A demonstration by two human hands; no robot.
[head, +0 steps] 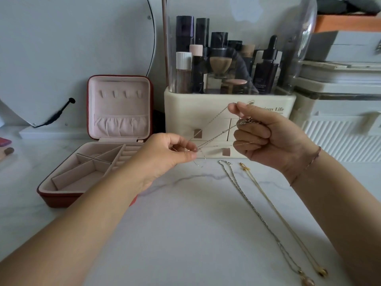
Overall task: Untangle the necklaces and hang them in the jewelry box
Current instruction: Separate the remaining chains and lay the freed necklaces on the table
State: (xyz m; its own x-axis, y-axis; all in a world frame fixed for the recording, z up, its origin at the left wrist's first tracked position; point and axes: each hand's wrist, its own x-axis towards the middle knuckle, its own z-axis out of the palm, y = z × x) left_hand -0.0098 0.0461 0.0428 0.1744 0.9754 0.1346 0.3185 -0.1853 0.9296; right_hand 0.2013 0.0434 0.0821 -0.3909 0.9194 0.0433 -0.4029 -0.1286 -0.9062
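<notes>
A: While we had the fine chains (214,139) drawn taut in the air between our hands, in front of the cream organiser (185,108), how did we hold them?

B: Our left hand (171,149) pinched the strands between thumb and fingertip. Our right hand (266,137) was curled round a small bunch of clasp and chain, with thumb and forefinger nipping one strand higher up.

A: How did we judge they would handle?

B: Almost weightless, limp and slippery, and thin enough to kink or snap, we thought. We reckoned it best to take them at the clasp or close to where they crossed, and to ease rather than tug.

A: Where were the others?

B: A silver necklace (247,201) and a gold necklace (274,203) lay straightened side by side, apart, on the marble tabletop (185,223), pendants towards us. The red jewelry box (59,198) stood open at our left, nothing yet on its lid hooks (119,93).

A: Any writing?

B: On the organiser we read only "…ious Life", since our right hand covered the start. The print on the bottles (266,73) was too small for us to read.
</notes>
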